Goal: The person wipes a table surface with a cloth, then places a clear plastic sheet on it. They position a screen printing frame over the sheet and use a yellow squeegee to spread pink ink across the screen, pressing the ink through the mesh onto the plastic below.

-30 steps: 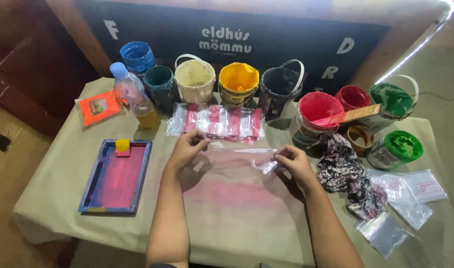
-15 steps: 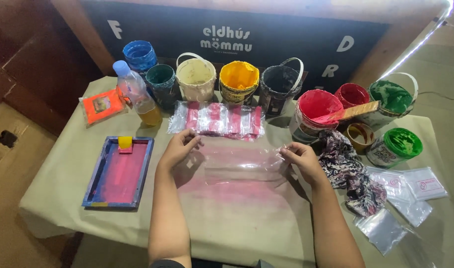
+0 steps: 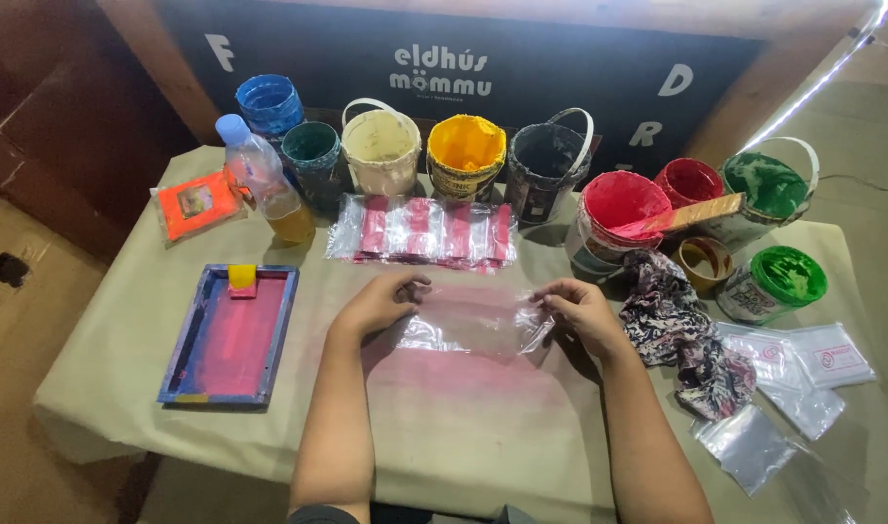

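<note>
1. Both our hands pinch a clear plastic bag (image 3: pixel 473 325) by its ends: the left hand (image 3: pixel 381 303) grips its left edge, the right hand (image 3: pixel 580 311) its right edge, stretching it flat just above the cloth-covered table (image 3: pixel 124 388).
2. Below the bag lies a pink stain (image 3: pixel 473 374) on the cloth; beyond it a row of pink-striped bags (image 3: pixel 424 231) lies in front of the paint buckets.
3. A framed printing screen (image 3: pixel 232 335) with a small yellow block rests well to the left; a patterned rag (image 3: pixel 681 325) sits just beside our right wrist.
4. We judge the thin film could slip or crease if either pinch loosens, since only fingertips hold it.
5. Lowered onto the stain, the bag could pick up pigment if that patch is wet; we cannot tell.
6. Our right elbow could drag the rag towards the open red bucket (image 3: pixel 618 209).
</note>
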